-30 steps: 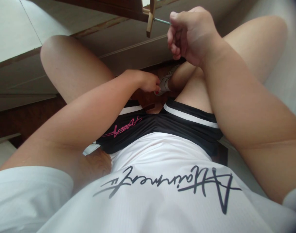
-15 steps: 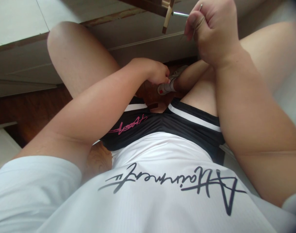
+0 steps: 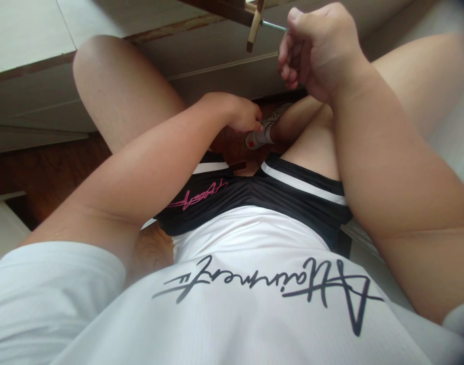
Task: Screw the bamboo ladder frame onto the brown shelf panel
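Note:
My right hand (image 3: 315,48) is raised in a fist, closed around a thin metal rod (image 3: 273,25) that runs into a small wooden piece (image 3: 253,28) near the top edge. My left hand (image 3: 241,112) reaches down between my knees with its fingers curled; what they hold is hidden. Just past it lies a small white object with a red spot (image 3: 257,138), beside my ankle. I sit with both knees up, in a white shirt and black shorts.
Pale panels (image 3: 22,30) with a wooden edge (image 3: 171,30) lie beyond my left knee. Dark wood floor (image 3: 45,172) shows at the left. A dark wooden beam (image 3: 220,9) crosses the top. A pale surface (image 3: 452,147) flanks my right leg.
My right hand has rolled at the wrist, palm side turning down again, and shifted slightly left with the rod. My left hand has barely moved.

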Motion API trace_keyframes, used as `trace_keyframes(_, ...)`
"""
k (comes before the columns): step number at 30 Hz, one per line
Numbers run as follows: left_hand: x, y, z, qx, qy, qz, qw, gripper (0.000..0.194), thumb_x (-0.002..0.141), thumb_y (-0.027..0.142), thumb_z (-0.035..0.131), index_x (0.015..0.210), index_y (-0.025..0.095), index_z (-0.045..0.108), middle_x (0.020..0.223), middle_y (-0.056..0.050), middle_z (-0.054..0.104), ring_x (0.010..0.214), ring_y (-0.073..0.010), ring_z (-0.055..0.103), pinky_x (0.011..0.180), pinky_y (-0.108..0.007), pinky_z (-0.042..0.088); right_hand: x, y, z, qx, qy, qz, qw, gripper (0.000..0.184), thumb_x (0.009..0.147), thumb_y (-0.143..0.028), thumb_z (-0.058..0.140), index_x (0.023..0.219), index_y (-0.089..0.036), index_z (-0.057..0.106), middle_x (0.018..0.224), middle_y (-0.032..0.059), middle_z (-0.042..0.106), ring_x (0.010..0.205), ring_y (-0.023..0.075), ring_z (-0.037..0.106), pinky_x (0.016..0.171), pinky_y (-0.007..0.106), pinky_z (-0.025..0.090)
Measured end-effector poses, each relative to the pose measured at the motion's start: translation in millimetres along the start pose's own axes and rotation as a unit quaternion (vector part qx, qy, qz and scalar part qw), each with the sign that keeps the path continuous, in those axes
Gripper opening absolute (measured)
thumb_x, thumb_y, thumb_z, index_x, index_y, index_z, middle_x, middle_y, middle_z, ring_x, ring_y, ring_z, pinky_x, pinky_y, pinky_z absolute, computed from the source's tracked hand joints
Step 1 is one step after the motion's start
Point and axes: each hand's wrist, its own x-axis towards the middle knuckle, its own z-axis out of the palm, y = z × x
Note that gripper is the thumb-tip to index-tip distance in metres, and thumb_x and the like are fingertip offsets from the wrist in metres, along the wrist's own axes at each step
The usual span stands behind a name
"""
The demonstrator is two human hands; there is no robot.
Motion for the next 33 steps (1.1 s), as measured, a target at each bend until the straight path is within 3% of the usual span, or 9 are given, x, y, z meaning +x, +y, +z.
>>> trace_keyframes(5, 3, -4, 1.4, 0.001, 0.004, 0.002, 1.0, 0.059, 0.089, 0.061, 0.045, 0.129, 0.023, 0.067, 0.099, -0.01, 0.071, 0.09, -0.0265, 0.062, 0.083, -0.037, 0.042, 2, 0, -1, 0.019, -0.018, 0.035, 0.999, 0.043, 0.097, -0.035, 0.043, 0.06, -0.016, 0.056, 0.046, 0.0021, 0.051, 0.036, 0.0123, 0.042, 0.036, 0.024, 0.03)
trace_keyframes(12, 1, -3, 2.4, -0.009, -0.014, 0.001, 1.0, 0.06, 0.091, 0.057, 0.044, 0.133, 0.019, 0.064, 0.104, -0.012, 0.071, 0.086, -0.026, 0.063, 0.081, -0.037, 0.045, 1, 3, 5, -0.144, 0.037, -0.095, 0.984, 0.048, 0.102, -0.04, 0.047, 0.064, -0.014, 0.058, 0.049, -0.0014, 0.05, 0.036, 0.0064, 0.037, 0.039, 0.023, 0.02)
trace_keyframes(15, 0, -2, 2.5, -0.009, -0.013, -0.003, 1.0, 0.057, 0.091, 0.055, 0.044, 0.131, 0.02, 0.065, 0.103, -0.01, 0.071, 0.085, -0.0241, 0.063, 0.08, -0.035, 0.045, 3, 6, 3, -0.187, 0.047, -0.131, 0.973, 0.043, 0.1, -0.04, 0.051, 0.069, -0.013, 0.062, 0.054, -0.0011, 0.052, 0.042, 0.0057, 0.041, 0.045, 0.021, 0.024)
trace_keyframes(22, 1, -4, 5.5, -0.03, -0.003, -0.022, 0.999, 0.055, 0.086, 0.057, 0.05, 0.128, 0.026, 0.068, 0.099, -0.006, 0.071, 0.094, -0.0254, 0.064, 0.085, -0.034, 0.042, 5, 9, 0, -0.222, 0.054, -0.148, 0.962, 0.044, 0.1, -0.042, 0.051, 0.07, -0.014, 0.065, 0.055, 0.0005, 0.053, 0.049, 0.0071, 0.045, 0.052, 0.019, 0.03)
trace_keyframes(25, -3, -2, 4.1, -0.077, 0.005, -0.043, 0.996, 0.05, 0.085, 0.055, 0.057, 0.119, 0.022, 0.071, 0.095, -0.005, 0.071, 0.093, -0.022, 0.062, 0.085, -0.031, 0.04, 3, 8, 0, -0.223, 0.051, -0.158, 0.961, 0.041, 0.1, -0.041, 0.052, 0.077, -0.012, 0.07, 0.057, 0.0007, 0.055, 0.049, 0.0065, 0.043, 0.051, 0.019, 0.029)
trace_keyframes(29, -13, -6, -8.4, -0.143, 0.064, -0.071, 0.985, 0.041, 0.087, 0.05, 0.061, 0.104, 0.014, 0.071, 0.087, -0.008, 0.07, 0.077, -0.0177, 0.059, 0.078, -0.032, 0.04, 4, 9, 0, -0.202, 0.052, -0.172, 0.963, 0.031, 0.099, -0.035, 0.056, 0.088, -0.012, 0.074, 0.058, -0.0004, 0.057, 0.047, 0.0053, 0.043, 0.05, 0.017, 0.028)
trace_keyframes(33, -31, -18, -26.7, -0.237, 0.182, -0.097, 0.949, 0.035, 0.093, 0.042, 0.05, 0.103, 0.012, 0.065, 0.095, -0.015, 0.068, 0.065, -0.0189, 0.058, 0.067, -0.035, 0.041, 7, 12, 1, -0.161, 0.063, -0.183, 0.968, 0.025, 0.095, -0.027, 0.06, 0.082, -0.01, 0.073, 0.055, -0.0015, 0.056, 0.043, 0.0039, 0.042, 0.045, 0.016, 0.026)
